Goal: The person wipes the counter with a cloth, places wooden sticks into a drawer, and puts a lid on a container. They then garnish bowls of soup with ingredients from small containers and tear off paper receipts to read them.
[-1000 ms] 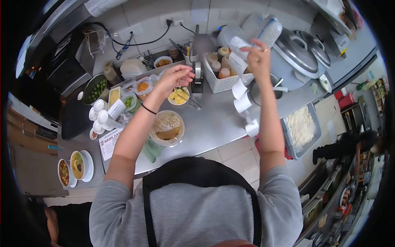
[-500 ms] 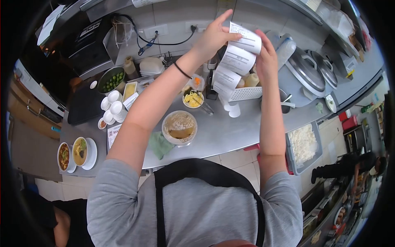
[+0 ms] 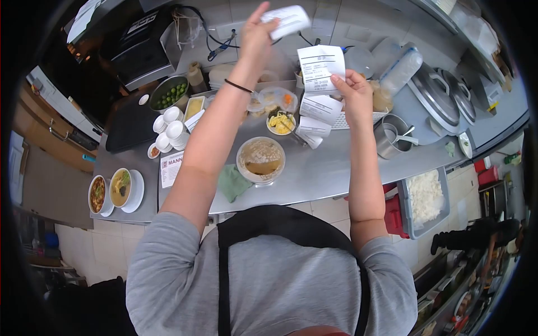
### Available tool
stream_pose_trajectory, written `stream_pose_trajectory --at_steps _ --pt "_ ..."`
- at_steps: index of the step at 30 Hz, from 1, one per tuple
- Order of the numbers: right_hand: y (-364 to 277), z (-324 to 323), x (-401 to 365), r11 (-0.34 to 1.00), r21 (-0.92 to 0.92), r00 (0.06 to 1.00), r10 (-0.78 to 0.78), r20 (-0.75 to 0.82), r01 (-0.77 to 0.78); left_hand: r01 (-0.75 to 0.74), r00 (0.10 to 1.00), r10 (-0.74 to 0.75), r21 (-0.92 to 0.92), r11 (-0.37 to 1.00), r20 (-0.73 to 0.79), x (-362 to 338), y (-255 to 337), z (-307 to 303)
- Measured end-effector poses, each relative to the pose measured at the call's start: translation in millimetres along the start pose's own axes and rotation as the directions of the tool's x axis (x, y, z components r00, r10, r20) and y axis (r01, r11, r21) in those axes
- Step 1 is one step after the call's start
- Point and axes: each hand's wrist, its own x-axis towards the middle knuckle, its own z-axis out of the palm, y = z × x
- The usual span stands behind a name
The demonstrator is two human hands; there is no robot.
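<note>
Raised at the top of the view, my left hand (image 3: pixel 257 40) pinches a single printed receipt (image 3: pixel 288 21), apart from the rest. My right hand (image 3: pixel 356 94) grips a long printed receipt strip (image 3: pixel 321 63) between thumb and fingers. Its lower folds curl down over the steel counter (image 3: pixel 314 178), near a white perforated basket (image 3: pixel 381 116). Below the hands stand a bowl of yellow shreds (image 3: pixel 281 122) with tongs in it and a round tub of cloudy liquid (image 3: pixel 260 160).
Two bowls of soup (image 3: pixel 120 187) stand at the left counter end. Stacked white cups (image 3: pixel 176 133), a pot of limes (image 3: pixel 170 94) and a green cloth (image 3: pixel 233 183) lie nearby. Steel lids (image 3: pixel 434 92) are at right, above a bin of rice (image 3: pixel 443 215). Another person (image 3: pixel 476 234) is far right.
The receipt strip has come apart into two pieces. My left hand has moved left and up with one piece, while my right hand has lowered slightly with the longer part.
</note>
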Motion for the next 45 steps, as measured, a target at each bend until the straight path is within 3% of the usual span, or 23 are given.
stream_pose_trajectory --at_steps 1,3,4,5,7,9,11,13,18,19,21,23,24,26,31,33,37,39,41,44,45 --pt "0 3 -1 1.0 0.004 1.0 0.006 0.004 -0.006 -0.001 1.0 0.001 0.005 1.0 -0.007 -2 6 -12" --pt "-1 8 -1 0.993 0.12 0.997 0.016 -0.07 -0.008 -0.02 0.998 -0.015 0.489 0.872 0.068 -9 11 -37" --pt "-3 13 0 0.99 0.138 0.996 0.01 -0.086 0.002 0.031 0.999 -0.038 0.523 0.852 0.004 -16 2 -40" --pt "1 17 3 0.99 0.144 0.996 0.013 -0.084 -0.001 0.189 0.978 -0.21 0.5 0.846 -0.014 -32 0 -36" --pt "10 23 8 0.987 0.16 0.998 0.006 -0.064 0.004 0.104 0.978 -0.204 0.759 0.642 0.039 -62 0 -11" --pt "20 29 8 0.985 0.175 0.999 -0.008 -0.038 0.014 0.095 0.974 -0.212 0.712 0.696 0.077 -70 -12 -10" --pt "31 33 7 0.992 -0.021 0.986 -0.127 -0.11 0.125 0.084 0.971 -0.21 0.659 0.748 0.114 -71 -17 -9" --pt "41 36 -4 0.996 -0.019 0.992 -0.091 -0.088 0.089 0.019 0.984 -0.102 0.476 0.879 0.149 -61 -15 -11" --pt "42 37 -17 0.998 -0.051 0.999 0.048 -0.002 -0.048 -0.14 0.99 0.139 0.413 0.9 0.032 -44 15 -15" --pt "37 39 -16 0.998 -0.049 0.999 0.048 -0.001 -0.048 -0.165 0.982 0.185 0.36 0.918 -0.023 -41 25 -16" --pt "27 42 -11 0.999 0.035 1.0 -0.012 -0.01 0.012 -0.207 0.977 0.211 0.372 0.905 0.028 -36 18 -55" --pt "20 46 -3 0.998 0.058 0.999 -0.038 -0.011 0.039 -0.066 0.997 0.071 0.748 0.661 0.025 -43 13 -65" --pt "19 47 1 0.997 0.043 0.998 -0.056 -0.008 0.057 -0.073 0.997 0.076 0.747 0.661 0.031 -49 14 -60" --pt "18 53 11 0.994 0.047 0.995 -0.098 -0.012 0.098 0.096 0.992 -0.127 0.791 0.604 -0.024 -66 14 -52" --pt "0 76 28 0.974 0.12 0.981 -0.189 -0.04 0.193 0.141 0.981 -0.19 0.795 0.59 -0.033 -84 14 -59" --pt "-11 87 34 0.948 0.172 0.963 -0.253 -0.098 0.266 0.232 0.927 -0.374 0.738 0.634 0.03 -89 13 -71" --pt "-14 102 69 0.92 0.095 0.925 -0.375 -0.062 0.38 0.287 0.929 -0.367 0.54 0.791 0.045 -102 18 -54" --pt "-26 113 95 0.836 -0.18 0.843 -0.535 -0.063 0.518 0.314 0.935 -0.353 0.509 0.802 -0.022 -101 26 -48" --pt "-36 123 119 0.833 -0.074 0.829 -0.553 -0.09 0.548 0.251 0.953 -0.304 0.563 0.787 -0.001 -99 34 -43" --pt "-34 125 147 0.793 -0.358 0.805 -0.572 -0.155 0.494 0.216 0.964 -0.266 0.626 0.749 -0.015 -100 50 -38" --pt "-34 124 149 0.795 -0.356 0.807 -0.569 -0.156 0.492 0.199 0.97 -0.241 0.63 0.75 -0.019 -100 58 -35"
